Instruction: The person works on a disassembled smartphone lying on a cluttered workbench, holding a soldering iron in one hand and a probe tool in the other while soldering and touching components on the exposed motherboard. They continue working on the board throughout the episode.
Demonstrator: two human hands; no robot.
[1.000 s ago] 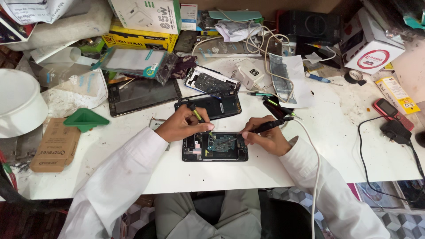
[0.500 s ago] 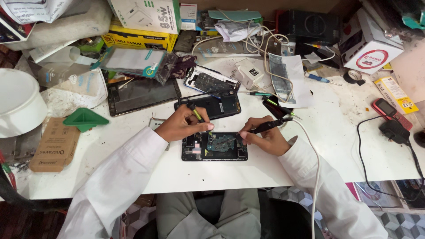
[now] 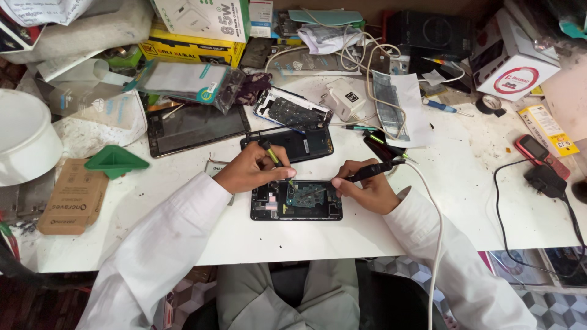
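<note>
Fingers of the left hand pinch tweezers and the right hand grips a corded soldering pen over the opened phone, near table edge—light, stiff, probably fragile, best held by its frame.

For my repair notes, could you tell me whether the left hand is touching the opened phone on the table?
Touching. The head view shows the left hand resting its fingertips on the top edge of the opened phone, with a thin tool between its fingers.
</note>
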